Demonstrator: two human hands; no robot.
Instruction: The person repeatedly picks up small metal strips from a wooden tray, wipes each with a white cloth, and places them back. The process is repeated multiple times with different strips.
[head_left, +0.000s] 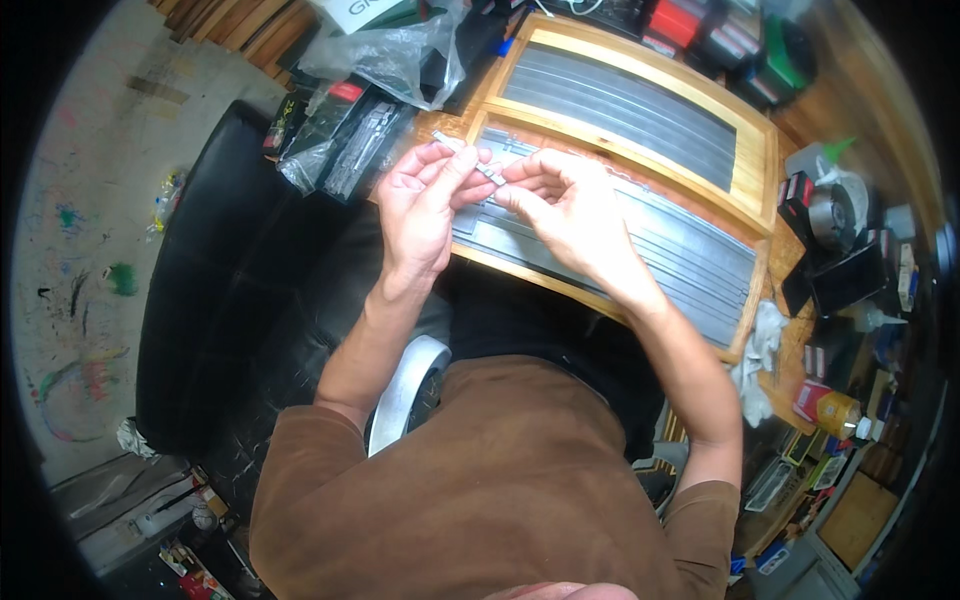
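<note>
A small segmented grey metal strip (491, 174) slants between my hands above a wooden frame. My left hand (424, 195) pinches it between thumb and fingers, and its upper end sticks out past the thumb. The thumb and forefinger of my right hand (570, 202) close around its lower end. Under my hands lies the lower wooden-framed panel (675, 240), which holds long grey metal strips side by side. A second wooden frame (622, 112) with similar grey strips adjoins it on the far side.
A box of short metal pieces (364, 139) and a crumpled clear plastic bag (420, 56) are at the far left. On the right are a tape roll (832, 217), a white cloth (761, 360) and a bottle (836, 412). A black padded seat (217, 300) stands at left.
</note>
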